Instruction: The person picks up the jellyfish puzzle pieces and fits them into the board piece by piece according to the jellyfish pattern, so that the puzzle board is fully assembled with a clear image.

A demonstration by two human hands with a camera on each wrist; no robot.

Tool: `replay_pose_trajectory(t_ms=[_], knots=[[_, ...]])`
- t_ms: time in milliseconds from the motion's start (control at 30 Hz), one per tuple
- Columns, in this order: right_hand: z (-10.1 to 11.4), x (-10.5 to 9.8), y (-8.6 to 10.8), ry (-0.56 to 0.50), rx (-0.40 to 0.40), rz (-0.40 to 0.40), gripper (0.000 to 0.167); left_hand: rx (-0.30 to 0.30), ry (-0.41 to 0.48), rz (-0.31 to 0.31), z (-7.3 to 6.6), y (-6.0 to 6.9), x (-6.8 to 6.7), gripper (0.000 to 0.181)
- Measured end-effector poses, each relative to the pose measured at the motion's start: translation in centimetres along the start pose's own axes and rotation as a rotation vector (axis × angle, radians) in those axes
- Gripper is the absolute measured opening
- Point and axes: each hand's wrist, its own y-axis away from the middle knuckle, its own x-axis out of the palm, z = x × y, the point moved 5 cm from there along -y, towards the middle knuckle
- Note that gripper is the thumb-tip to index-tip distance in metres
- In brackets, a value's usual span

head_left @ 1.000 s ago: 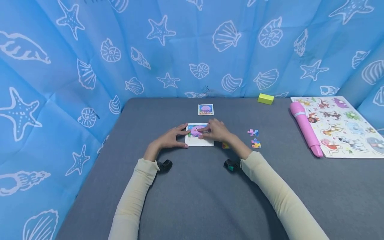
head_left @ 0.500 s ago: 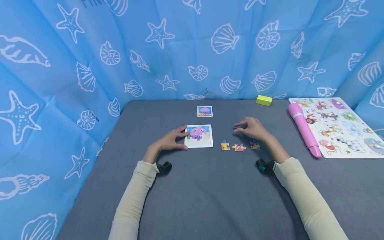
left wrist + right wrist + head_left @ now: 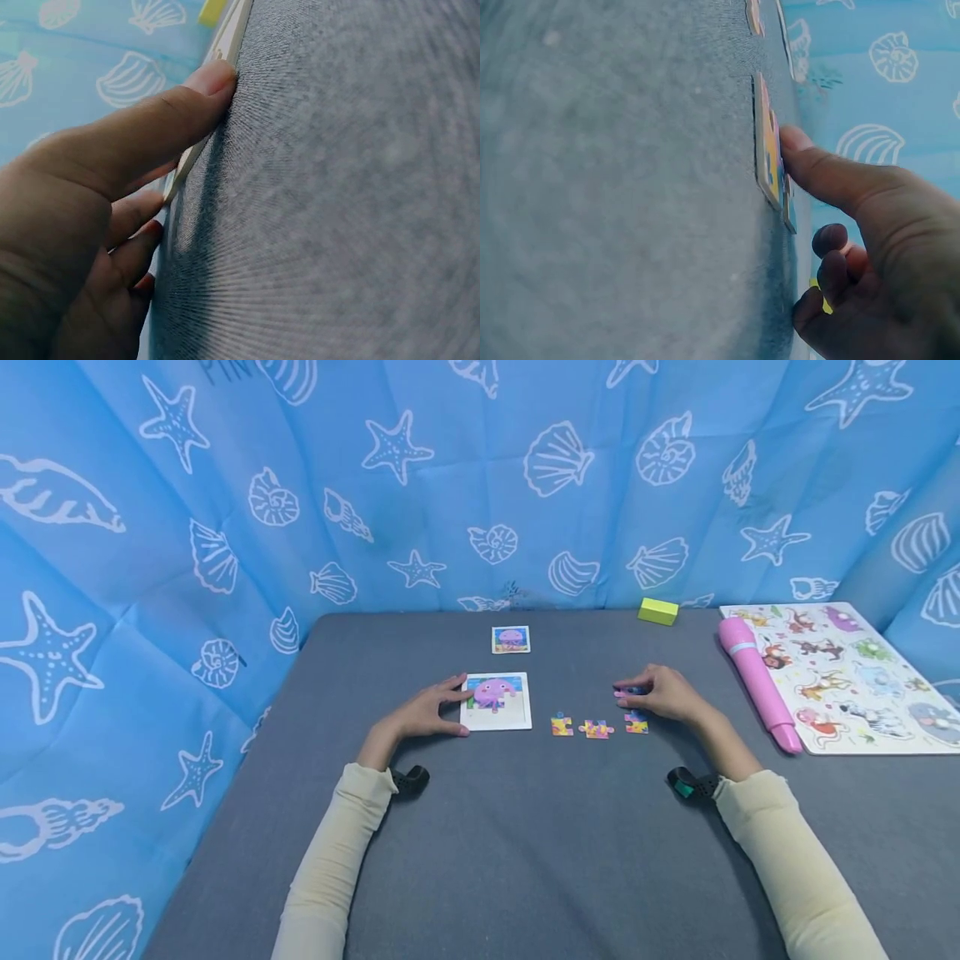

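Observation:
A white puzzle tray with a partly filled pink octopus picture lies on the table. My left hand rests at its left side, fingers spread, thumb against the lower left corner. In the left wrist view that thumb presses the tray's edge. To the right, my right hand pinches a small jigsaw piece between thumb and forefinger, mostly covered by them. Nearer me lie a yellow piece, a pink-yellow piece and a blue-orange piece, apart from one another.
Behind the tray lies a small octopus picture card. A yellow-green block stands at the table's back edge. On the right, a pink pen-shaped stick lies against an animal board. A blue shell-print curtain hangs behind.
My right hand has left the octopus picture and moved right to the loose pieces, where it now pinches one. My left hand has stayed at the tray.

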Motion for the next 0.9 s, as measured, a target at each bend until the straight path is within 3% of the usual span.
replay_pose_trajectory(t_ms=[133, 267, 500, 900], knots=[[-0.3, 0.1, 0.0, 0.003, 0.021, -0.004, 0.043, -0.022, -0.002, -0.021, -0.3, -0.2, 0.1, 0.080], [-1.0, 0.0, 0.2, 0.010, 0.029, -0.020, 0.049, -0.008, -0.030, -0.018, -1.0, -0.6, 0.4, 0.085], [-1.8, -0.4, 0.8, -0.002, -0.008, -0.054, 0.040, -0.012, -0.084, 0.043, -1.5, -0.8, 0.9, 0.083], [-1.7, -0.8, 1.0, 0.022, -0.019, -0.057, 0.029, 0.003, -0.079, 0.046, -1.3, -0.9, 1.0, 0.076]])
